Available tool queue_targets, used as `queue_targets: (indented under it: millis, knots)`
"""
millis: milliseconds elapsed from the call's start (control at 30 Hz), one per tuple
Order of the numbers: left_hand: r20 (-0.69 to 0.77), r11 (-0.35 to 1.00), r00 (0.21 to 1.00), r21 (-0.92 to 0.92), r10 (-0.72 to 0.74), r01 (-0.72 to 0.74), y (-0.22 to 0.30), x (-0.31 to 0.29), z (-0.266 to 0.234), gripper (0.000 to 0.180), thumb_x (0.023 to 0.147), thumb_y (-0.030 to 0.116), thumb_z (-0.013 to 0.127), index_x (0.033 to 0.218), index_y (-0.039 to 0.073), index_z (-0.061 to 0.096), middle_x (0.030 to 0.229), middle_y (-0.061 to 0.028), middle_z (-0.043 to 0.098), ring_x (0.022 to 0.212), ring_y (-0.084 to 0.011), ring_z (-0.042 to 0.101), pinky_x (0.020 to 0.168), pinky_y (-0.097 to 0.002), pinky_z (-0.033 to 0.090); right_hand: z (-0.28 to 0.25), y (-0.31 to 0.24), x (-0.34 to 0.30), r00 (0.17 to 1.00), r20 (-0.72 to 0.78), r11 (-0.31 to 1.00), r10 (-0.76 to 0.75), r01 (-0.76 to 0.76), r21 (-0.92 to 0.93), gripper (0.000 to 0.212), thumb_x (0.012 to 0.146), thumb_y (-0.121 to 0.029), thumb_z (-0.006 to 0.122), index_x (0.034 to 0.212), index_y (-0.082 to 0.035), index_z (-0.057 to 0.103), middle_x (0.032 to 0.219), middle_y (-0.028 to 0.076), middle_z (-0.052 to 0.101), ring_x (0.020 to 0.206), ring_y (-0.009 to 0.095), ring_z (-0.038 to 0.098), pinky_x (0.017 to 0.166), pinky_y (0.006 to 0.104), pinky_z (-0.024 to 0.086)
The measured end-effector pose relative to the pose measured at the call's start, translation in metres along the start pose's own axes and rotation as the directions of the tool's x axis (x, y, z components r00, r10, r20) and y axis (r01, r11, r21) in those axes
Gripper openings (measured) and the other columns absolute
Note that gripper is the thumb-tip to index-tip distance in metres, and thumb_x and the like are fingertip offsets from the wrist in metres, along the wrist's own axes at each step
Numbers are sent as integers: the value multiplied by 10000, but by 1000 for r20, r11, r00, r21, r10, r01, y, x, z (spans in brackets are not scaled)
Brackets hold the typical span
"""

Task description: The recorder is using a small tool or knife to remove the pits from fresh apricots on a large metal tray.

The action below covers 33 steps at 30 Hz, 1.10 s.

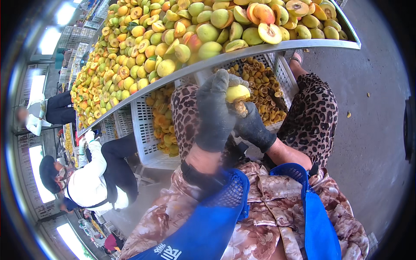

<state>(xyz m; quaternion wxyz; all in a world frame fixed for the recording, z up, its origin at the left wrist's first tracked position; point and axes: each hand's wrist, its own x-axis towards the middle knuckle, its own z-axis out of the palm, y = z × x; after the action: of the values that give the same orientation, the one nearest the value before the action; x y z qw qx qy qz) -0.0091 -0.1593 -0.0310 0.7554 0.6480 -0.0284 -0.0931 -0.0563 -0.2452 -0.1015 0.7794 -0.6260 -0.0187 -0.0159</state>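
Observation:
In front of my knees, my left hand, in a dark grey work glove, is closed round a yellow peach half, its thumb and fingers at the fruit's upper left. Just below the fruit is a rough brown lump that looks like the pit. My right hand, gloved the same way, is closed right against that lump, its fingertips partly hidden. I cannot make out what it grips. Both hands are below the near edge of a metal-rimmed table heaped with whole and cut peaches.
Under the table a white crate holds yellow peach pieces. Another crate beyond my hands contains pits and scraps. My knees flank the crates. To the left a co-worker in white sits at the table; another person is farther off.

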Motion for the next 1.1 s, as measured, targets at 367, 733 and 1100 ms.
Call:
queue_targets:
  millis: [367,733,1100]
  knots:
    - [-54,1000,999,19,4,-3,3,-2,12,321,991,315,594,968,1,661,912,-77,672,773,-139,632,749,-275,528,-7,6,-5,945,155,902,289,-322,286,151,834,-76,694,964,-3,669,809,39,694,683,92,602,620,294,492]
    - [8,990,995,105,98,-99,12,-9,21,307,988,293,578,932,4,664,888,-67,679,846,-142,644,799,-288,523,-16,-9,-13,910,293,858,294,-386,339,163,875,-91,653,1021,-18,659,871,15,677,759,100,597,670,305,495]
    - [247,963,965,226,90,-148,24,3,22,247,964,217,619,901,-16,676,832,-56,680,790,-126,626,736,-278,500,-32,-10,-9,918,370,892,144,-282,353,251,803,-39,660,1053,-18,647,867,14,659,753,110,601,643,254,490]
